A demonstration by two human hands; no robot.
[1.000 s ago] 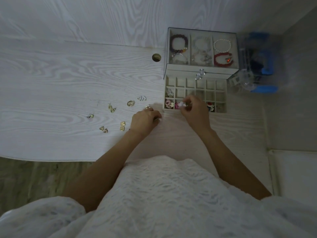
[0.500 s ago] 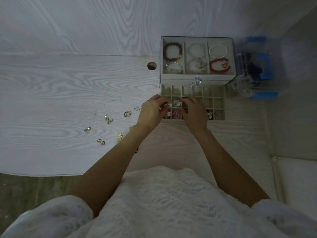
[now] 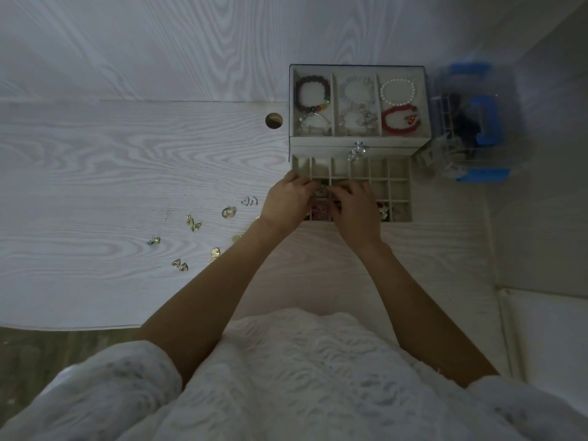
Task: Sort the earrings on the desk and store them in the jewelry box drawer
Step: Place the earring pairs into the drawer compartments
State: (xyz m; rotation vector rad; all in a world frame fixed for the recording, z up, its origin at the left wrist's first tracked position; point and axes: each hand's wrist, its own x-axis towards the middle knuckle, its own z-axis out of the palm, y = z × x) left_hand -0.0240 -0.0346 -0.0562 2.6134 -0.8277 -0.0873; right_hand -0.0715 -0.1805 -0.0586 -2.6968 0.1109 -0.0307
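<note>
No text, label, brand, number or sign can be read anywhere in the head view. The jewelry box, its open drawer and the blue-and-clear container beside it carry no legible marking, and the tabletop shows only wood grain. The dim light and the small size of the earrings leave any fine engraving on them beyond telling.
</note>
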